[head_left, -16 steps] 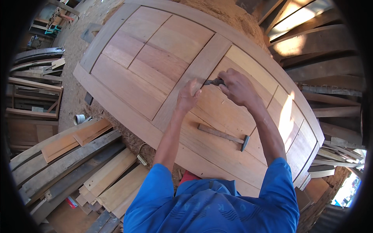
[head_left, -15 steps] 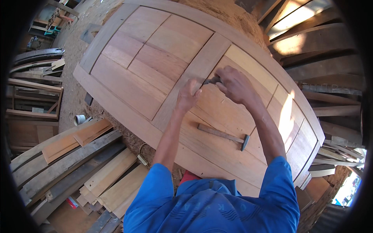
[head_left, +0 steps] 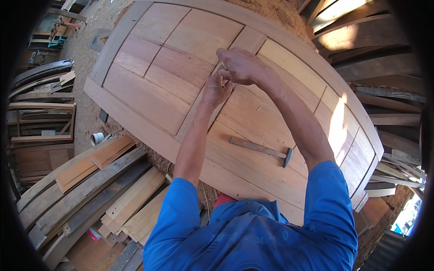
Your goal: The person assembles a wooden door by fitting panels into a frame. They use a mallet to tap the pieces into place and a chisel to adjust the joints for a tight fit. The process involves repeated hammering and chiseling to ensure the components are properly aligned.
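Observation:
A large wooden panelled door point(head_left: 156, 97) lies in front of me, with inset boards framed by wider rails. Over its middle rail, my two hands meet. My left hand point(head_left: 218, 88) is closed, its fingertips pinched together; what they hold is hidden. Against those fingertips, my right hand point(head_left: 242, 67) is curled closed, palm down. The dark metal tool it gripped a moment ago is now covered by its fingers. A hammer point(head_left: 260, 150) with a wooden handle and dark head rests on the door, nearer to me than my hands.
Stacked planks point(head_left: 131, 198) lie at the lower left beside the door. A white cup-like container point(head_left: 96, 138) sits on the ground to the left. More long boards point(head_left: 379, 74) lean along the right side. Sawdust point(head_left: 280, 18) covers the ground beyond the door.
Both hands have shifted, my right hand moving left and farther away until it meets my left. The dark tool showing between them has gone out of sight. The hammer stays on the door.

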The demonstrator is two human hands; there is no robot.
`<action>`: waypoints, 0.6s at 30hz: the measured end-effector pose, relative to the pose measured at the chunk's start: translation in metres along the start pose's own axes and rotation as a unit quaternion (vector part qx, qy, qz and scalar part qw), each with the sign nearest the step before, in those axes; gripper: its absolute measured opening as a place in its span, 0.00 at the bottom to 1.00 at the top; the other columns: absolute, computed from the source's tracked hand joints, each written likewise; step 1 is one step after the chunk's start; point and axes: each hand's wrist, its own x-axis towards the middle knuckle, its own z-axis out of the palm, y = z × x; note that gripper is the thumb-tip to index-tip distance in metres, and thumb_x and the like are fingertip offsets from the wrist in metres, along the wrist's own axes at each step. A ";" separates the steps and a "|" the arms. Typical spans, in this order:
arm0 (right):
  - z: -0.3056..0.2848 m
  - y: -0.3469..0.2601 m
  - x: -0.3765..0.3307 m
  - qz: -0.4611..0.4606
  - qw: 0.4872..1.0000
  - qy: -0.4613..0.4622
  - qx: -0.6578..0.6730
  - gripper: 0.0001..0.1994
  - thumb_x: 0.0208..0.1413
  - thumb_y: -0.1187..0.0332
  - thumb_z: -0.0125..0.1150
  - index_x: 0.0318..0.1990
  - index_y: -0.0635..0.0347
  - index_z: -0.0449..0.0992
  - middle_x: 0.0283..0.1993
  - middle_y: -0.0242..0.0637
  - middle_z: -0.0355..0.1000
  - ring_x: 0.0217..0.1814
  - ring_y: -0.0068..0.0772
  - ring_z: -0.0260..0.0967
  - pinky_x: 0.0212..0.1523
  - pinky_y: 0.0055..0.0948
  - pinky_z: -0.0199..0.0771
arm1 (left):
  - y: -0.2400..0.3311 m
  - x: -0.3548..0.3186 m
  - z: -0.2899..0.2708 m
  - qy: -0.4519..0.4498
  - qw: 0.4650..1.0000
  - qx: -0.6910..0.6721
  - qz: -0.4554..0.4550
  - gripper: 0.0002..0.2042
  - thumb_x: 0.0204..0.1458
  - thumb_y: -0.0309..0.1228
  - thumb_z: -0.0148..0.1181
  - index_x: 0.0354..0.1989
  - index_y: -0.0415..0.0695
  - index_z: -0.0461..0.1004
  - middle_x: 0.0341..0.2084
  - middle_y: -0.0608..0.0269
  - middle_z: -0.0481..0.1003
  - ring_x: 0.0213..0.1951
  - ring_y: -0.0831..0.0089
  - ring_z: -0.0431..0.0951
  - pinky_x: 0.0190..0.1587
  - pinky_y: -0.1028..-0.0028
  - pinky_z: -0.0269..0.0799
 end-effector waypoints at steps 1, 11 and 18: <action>-0.002 -0.001 0.000 0.001 1.000 -0.001 0.000 0.17 0.56 0.62 0.66 0.40 0.66 0.67 0.40 0.54 0.75 0.51 0.60 0.71 0.49 0.53 0.70 | -0.004 0.000 0.002 0.010 1.000 0.002 0.023 0.07 0.58 0.19 0.64 0.42 0.39 0.73 0.32 0.63 0.81 0.34 0.83 0.79 0.38 0.77 0.76; 0.000 0.004 0.011 -0.004 1.000 -0.004 0.005 0.17 0.57 0.61 0.68 0.40 0.64 0.68 0.40 0.51 0.76 0.51 0.59 0.72 0.47 0.52 0.71 | -0.021 0.004 0.005 0.016 1.000 -0.001 0.006 0.09 0.59 0.28 0.66 0.44 0.41 0.73 0.30 0.55 0.82 0.30 0.68 0.83 0.34 0.71 0.77; 0.001 0.009 0.014 -0.021 1.000 -0.007 0.007 0.18 0.56 0.61 0.69 0.39 0.66 0.68 0.39 0.53 0.76 0.50 0.59 0.73 0.47 0.51 0.71 | -0.028 0.006 0.006 0.010 1.000 0.013 -0.018 0.12 0.58 0.30 0.68 0.45 0.38 0.73 0.31 0.54 0.83 0.33 0.71 0.83 0.36 0.72 0.77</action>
